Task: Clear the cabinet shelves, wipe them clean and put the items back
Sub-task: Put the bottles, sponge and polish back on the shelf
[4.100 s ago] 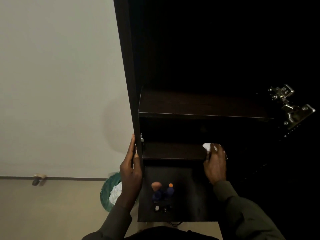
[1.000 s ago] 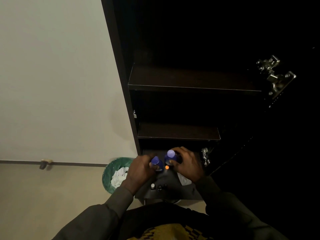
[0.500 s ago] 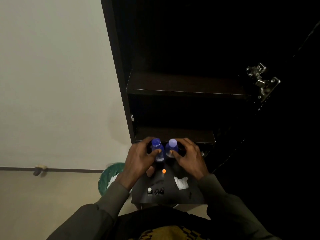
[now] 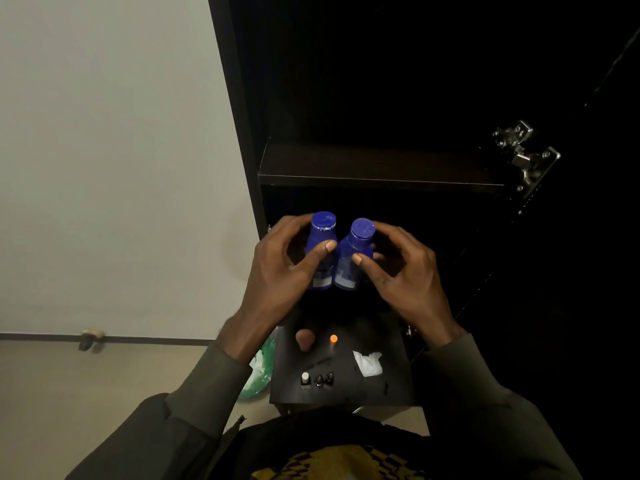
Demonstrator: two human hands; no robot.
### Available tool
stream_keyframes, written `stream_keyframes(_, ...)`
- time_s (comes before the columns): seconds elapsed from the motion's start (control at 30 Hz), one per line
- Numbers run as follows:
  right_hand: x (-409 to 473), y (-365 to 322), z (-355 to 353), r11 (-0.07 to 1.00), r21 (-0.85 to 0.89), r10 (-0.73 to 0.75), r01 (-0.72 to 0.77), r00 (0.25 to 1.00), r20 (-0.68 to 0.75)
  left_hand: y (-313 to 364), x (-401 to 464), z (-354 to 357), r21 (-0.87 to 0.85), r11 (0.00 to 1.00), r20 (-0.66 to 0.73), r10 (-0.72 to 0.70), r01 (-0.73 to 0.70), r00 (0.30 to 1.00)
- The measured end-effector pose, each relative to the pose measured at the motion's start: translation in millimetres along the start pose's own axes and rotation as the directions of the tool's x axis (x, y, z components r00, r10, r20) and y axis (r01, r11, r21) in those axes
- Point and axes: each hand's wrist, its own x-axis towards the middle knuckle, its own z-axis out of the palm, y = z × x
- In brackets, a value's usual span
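Two blue bottles sit side by side in the person's hands, raised in front of the open dark cabinet (image 4: 242, 109). The left blue bottle (image 4: 321, 252) stands nearly upright with its round blue cap on top; the right blue bottle (image 4: 352, 258) tilts with its cap leaning to the right, and the two bodies touch lower down, where each carries a pale label. The left hand (image 4: 280, 271) wraps around the left bottle, thumb pressed across its front and fingers curled behind. The right hand (image 4: 403, 271) grips the right bottle the same way, thumb on the front and fingers reaching round the far side near the cap. Both bottles are held in the air, level with the gap beneath the upper shelf (image 4: 377, 168), which lies bare and dark above them. A metal hinge (image 4: 526, 155) shines on the cabinet's right side.

Below the hands a dark low surface (image 4: 391, 386) carries a white wipe (image 4: 367, 363), an orange-capped item (image 4: 333, 339), a brownish rounded object (image 4: 304, 339), and a row of three small bottles (image 4: 318, 378), one with a white cap and two dark. A green bin (image 4: 259, 370) shows partly behind the left sleeve (image 4: 194, 407), on the floor beside the pale wall (image 4: 104, 150). A small doorstop (image 4: 90, 338) sits at the skirting line
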Motion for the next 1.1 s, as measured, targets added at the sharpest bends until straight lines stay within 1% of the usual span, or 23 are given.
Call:
stream_keyframes(0.17, 13.4, -34.5, -18.0, 0.998, 0.057, -0.038, 0.039, 0.999, -0.016, 30.1, 10.4, -15.6, -0.07, 0.997, -0.023, 0.029, -0.031, 0.999)
stream_keyframes(0.33, 42.4, -77.1, -41.1, 0.979, 0.152, -0.124, 0.132, 0.99, -0.063, 75.6, 33.4, -35.7, -0.162, 0.98, -0.056, 0.106, -0.114, 0.993)
stream_keyframes(0.47, 81.7, -118.5, -63.2, 0.945, 0.227, -0.208, 0.236, 0.968, -0.14, 129.3, 66.8, -58.9, -0.22, 0.942, -0.114, 0.233, -0.253, 0.966)
stream_keyframes(0.57, 107.7, -149.6, -75.7, 0.915, 0.267, -0.256, 0.303, 0.947, -0.196, 167.5, 90.3, -72.3, -0.27, 0.906, -0.136, 0.299, -0.325, 0.945)
stream_keyframes(0.73, 157.4, -198.7, -99.0, 0.824, 0.342, -0.38, 0.451, 0.889, -0.256, 226.9, 133.7, -94.6, -0.25, 0.852, -0.199, 0.419, -0.459, 0.886)
stream_keyframes(0.8, 180.7, -216.6, -109.5, 0.805, 0.33, -0.412, 0.493, 0.865, -0.285, 250.0, 150.1, -103.2, -0.222, 0.839, -0.228, 0.451, -0.497, 0.863)
stream_keyframes(0.9, 209.6, -236.1, -122.8, 0.809, 0.282, -0.434, 0.515, 0.848, -0.305, 274.5, 171.3, -112.7, -0.148, 0.833, -0.267, 0.486, -0.534, 0.832)
stream_keyframes(1.0, 236.2, -252.8, -136.2, 0.833, 0.177, -0.459, 0.524, 0.834, -0.307, 295.7, 195.6, -117.6, -0.1, 0.84, -0.299, 0.486, -0.534, 0.821)
stream_keyframes(1.1, 256.2, -263.4, -140.5, 0.85, 0.083, -0.475, 0.52, 0.825, -0.307, 307.0, 218.4, -123.5, -0.04, 0.84, -0.293, 0.508, -0.541, 0.81)
